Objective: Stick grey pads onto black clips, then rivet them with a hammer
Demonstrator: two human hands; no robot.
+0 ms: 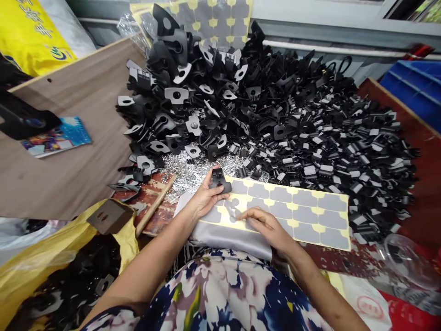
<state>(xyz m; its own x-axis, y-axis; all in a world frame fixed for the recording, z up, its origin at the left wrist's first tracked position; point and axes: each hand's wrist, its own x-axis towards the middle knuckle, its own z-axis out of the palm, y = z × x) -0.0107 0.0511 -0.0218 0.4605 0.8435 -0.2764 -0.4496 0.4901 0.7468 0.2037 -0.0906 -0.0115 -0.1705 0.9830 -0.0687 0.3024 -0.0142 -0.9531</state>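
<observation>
Odds and Ends Around the Edges

On the left, a brightly printed booklet (77,131) is laid on a wood-grained board (86,174). Beyond the board, a yellow-and-white sack (20,37) is marked with printed characters and a blue emblem (58,54). At the right, a blue crate (413,89) is placed near the wall (344,28), along which a white pipe (310,48) is run; greenery (432,13) is glimpsed at the upper right corner. Nearer, a clear plastic container (404,259) is seen near a white bag (354,294), which is stamped with a round red mark (370,305).

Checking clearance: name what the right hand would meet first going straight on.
The right hand would probably meet the blurred grey piece at its fingers, over the yellow sheet; depth is unclear.
</observation>
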